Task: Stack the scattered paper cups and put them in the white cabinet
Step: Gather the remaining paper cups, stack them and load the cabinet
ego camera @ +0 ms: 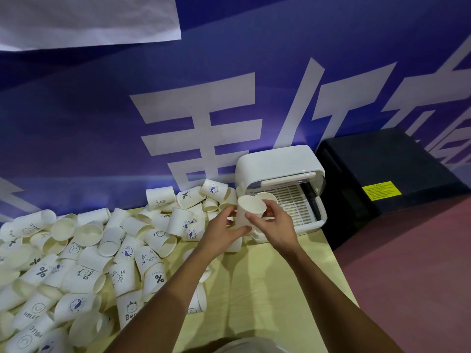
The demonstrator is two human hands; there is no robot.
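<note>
Both my hands hold one upright white paper cup (248, 208) just in front of the white cabinet (275, 161). My left hand (224, 229) grips its lower left side. My right hand (274, 225) pinches the cup's right rim and wall. The cabinet's lid is raised, showing a slotted white tray (295, 202); another cup (267, 197) peeks out behind the held one, at the cabinet's mouth. Several loose printed cups (84, 263) lie scattered and tipped over the left half of the yellow table (267, 289).
A black box (390, 174) with a yellow label stands right of the cabinet, off the table's right edge. A blue banner wall (102, 123) with white characters runs along the table's back. The floor to the right is reddish.
</note>
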